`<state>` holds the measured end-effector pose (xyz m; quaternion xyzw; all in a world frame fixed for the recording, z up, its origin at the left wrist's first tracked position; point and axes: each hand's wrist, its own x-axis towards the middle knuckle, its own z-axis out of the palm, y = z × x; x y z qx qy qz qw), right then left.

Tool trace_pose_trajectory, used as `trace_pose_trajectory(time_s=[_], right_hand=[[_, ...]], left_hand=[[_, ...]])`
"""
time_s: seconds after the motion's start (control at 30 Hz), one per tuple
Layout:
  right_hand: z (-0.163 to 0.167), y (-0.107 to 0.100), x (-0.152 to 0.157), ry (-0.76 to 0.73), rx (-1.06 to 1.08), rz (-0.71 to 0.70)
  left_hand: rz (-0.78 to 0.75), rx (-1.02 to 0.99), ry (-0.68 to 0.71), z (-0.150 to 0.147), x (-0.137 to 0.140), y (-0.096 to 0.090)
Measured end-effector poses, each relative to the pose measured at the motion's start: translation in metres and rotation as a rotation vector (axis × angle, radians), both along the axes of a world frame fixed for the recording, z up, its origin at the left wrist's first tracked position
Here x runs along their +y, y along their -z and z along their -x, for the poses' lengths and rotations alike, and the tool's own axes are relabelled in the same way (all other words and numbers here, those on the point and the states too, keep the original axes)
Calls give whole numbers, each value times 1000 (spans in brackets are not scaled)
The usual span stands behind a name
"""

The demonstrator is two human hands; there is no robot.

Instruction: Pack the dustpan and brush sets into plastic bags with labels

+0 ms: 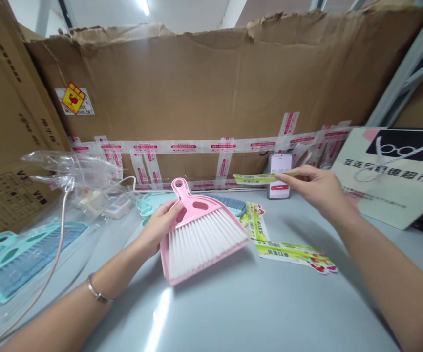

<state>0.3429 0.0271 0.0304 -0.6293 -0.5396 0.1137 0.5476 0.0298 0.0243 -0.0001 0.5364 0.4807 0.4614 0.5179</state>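
My left hand (160, 222) grips the left edge of a pink dustpan (168, 266) with a brush (200, 239) of white bristles nested in it. The set is tilted above the table, its handle pointing away from me. My right hand (312, 188) pinches one end of a green printed card (253, 179), held level in front of the phone. Below it, another green card (294, 254) lies on the table, and one more card (257, 222) sits just behind that. A turquoise dustpan set (156, 201) is partly hidden behind the pink one.
Another turquoise dustpan set (31, 254) in clear plastic lies at left, crossed by a pale cable (59, 244). A phone (281, 190) leans upright at the back. A printed sign (391, 195) stands at right. Cardboard (197, 88) walls the back, and clear plastic wrap (75, 168) lies back left.
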Motion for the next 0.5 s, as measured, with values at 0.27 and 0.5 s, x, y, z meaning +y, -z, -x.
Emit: trace_pose_trajectory(time_s=[0.27, 0.5], right_hand=[[18, 2, 2, -437, 730, 153], [79, 9, -16, -471, 1348, 57]], left_hand=[[17, -46, -42, -2, -1, -1], [-4, -145, -122, -2, 3, 7]])
